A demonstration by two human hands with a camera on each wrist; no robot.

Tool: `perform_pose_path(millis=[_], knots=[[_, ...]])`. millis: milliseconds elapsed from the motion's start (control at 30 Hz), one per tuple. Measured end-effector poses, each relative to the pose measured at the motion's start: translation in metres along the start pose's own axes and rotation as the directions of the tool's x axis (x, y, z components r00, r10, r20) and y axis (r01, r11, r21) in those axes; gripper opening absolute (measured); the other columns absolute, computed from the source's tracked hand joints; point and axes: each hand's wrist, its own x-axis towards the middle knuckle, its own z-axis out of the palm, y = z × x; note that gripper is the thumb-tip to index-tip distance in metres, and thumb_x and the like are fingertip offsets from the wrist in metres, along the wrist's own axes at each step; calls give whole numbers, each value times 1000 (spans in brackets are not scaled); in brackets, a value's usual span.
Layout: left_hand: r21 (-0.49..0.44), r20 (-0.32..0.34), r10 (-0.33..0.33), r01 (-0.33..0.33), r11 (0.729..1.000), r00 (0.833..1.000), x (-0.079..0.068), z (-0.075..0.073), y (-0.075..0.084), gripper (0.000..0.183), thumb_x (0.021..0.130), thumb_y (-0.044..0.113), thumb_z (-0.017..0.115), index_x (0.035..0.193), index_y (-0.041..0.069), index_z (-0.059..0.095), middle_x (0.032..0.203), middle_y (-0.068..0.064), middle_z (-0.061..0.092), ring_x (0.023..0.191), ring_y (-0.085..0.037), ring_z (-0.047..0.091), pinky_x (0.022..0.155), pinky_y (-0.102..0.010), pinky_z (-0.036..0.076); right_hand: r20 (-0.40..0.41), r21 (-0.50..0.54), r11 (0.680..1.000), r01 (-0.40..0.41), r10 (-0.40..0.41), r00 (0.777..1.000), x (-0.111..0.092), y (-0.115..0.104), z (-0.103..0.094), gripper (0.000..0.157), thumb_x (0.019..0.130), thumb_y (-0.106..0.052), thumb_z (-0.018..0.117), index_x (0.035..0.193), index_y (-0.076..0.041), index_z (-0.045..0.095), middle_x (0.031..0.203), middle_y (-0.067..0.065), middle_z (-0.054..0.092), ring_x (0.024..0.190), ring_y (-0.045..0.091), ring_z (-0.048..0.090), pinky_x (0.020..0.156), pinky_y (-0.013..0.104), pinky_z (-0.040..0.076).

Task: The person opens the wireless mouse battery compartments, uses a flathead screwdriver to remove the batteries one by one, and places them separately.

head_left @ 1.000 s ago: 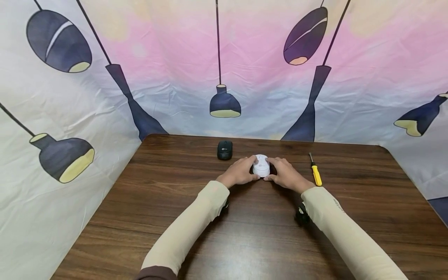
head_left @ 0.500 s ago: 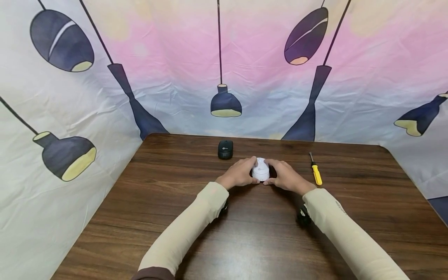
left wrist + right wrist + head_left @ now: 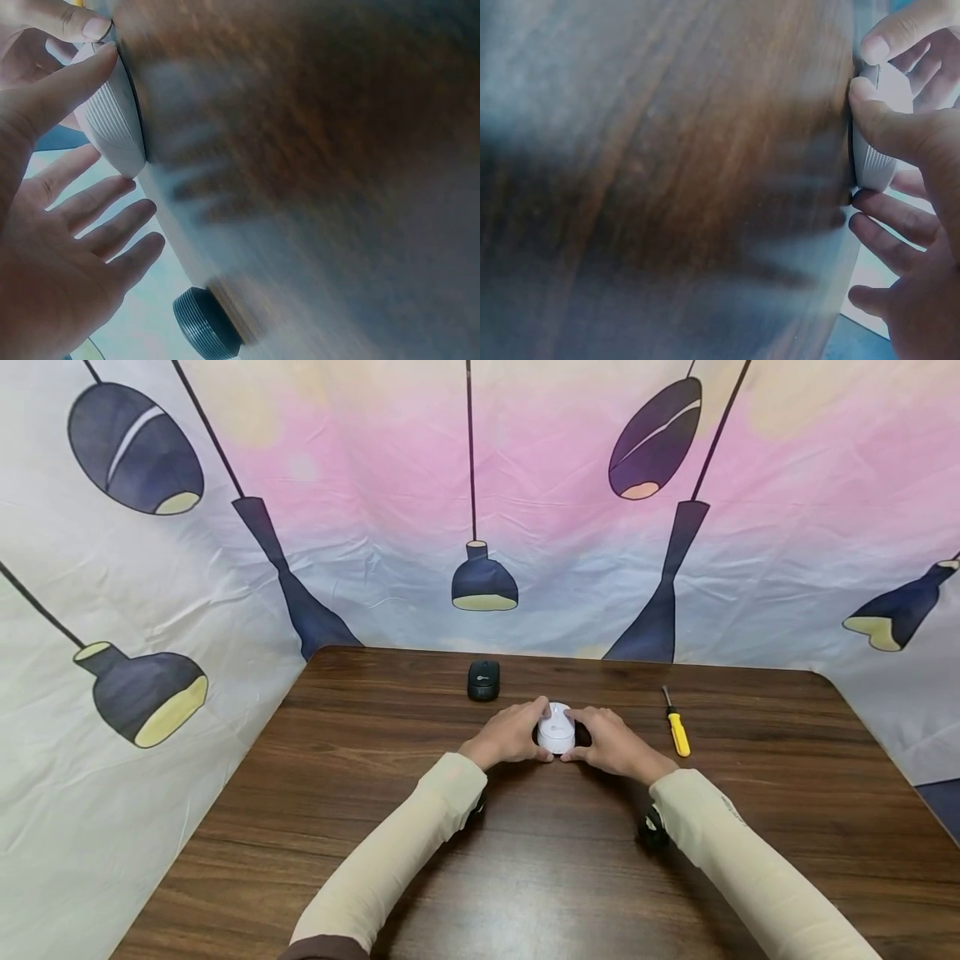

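Note:
A white computer mouse [image 3: 557, 739] lies on the brown wooden table, between both hands. My left hand [image 3: 512, 732] grips its left side, thumb at the near end and index finger near the far end. On the opposite side my right hand [image 3: 613, 743] holds it in the same way. In the left wrist view the ribbed side of the white mouse [image 3: 116, 112] shows between thumb and fingers, while the other fingers spread apart. The right wrist view shows the thumb on the mouse [image 3: 877, 161] close to the tabletop.
A black computer mouse [image 3: 483, 682] lies behind the left hand. To the right of the right hand is a screwdriver [image 3: 678, 732] with a yellow handle. A printed cloth [image 3: 375, 527] hangs behind the table [image 3: 360, 718].
Both hands and the white mouse have slid a little toward the person and slightly left. The black mouse and the screwdriver stay where they were.

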Motion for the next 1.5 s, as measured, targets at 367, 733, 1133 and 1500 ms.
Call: perform_pose_path(millis=[367, 733, 1133, 1500], knots=[[47, -9, 19, -18, 999, 1000, -5, 2, 1, 57, 86, 28, 84, 126, 11, 48, 123, -8, 65, 103, -23, 63, 88, -39, 55, 5, 9, 1000, -2, 2, 1000, -8, -4, 0, 72, 90, -31, 80, 143, 8, 50, 135, 25, 58, 125, 43, 52, 109, 64, 40], [23, -1, 59, -59, 998, 998, -15, 2, -1, 54, 90, 32, 80, 128, 13, 47, 126, -8, 65, 102, -21, 63, 84, -37, 55, -6, 21, 999, 23, -23, 1000, -11, -6, 0, 68, 88, -20, 82, 143, 6, 51, 136, 24, 58, 124, 41, 55, 105, 60, 48], [-19, 11, 47, -47, 999, 999, -21, 0, -1, 55, 93, 29, 77, 134, 13, 44, 134, -11, 61, 112, -25, 61, 92, -40, 54, -31, 68, 997, 41, -39, 999, -15, -5, -1, 60, 92, -16, 77, 143, 4, 53, 139, 22, 58, 127, 40, 54, 108, 63, 43], [-11, -27, 75, -76, 997, 997, -24, 4, -3, 49, 94, 28, 76, 132, 15, 47, 132, -9, 63, 111, -23, 63, 90, -39, 56, -83, 55, 996, 67, -62, 995, -15, -6, 3, 56, 87, -12, 82, 135, 3, 59, 131, 19, 63, 120, 35, 61, 99, 54, 55]])
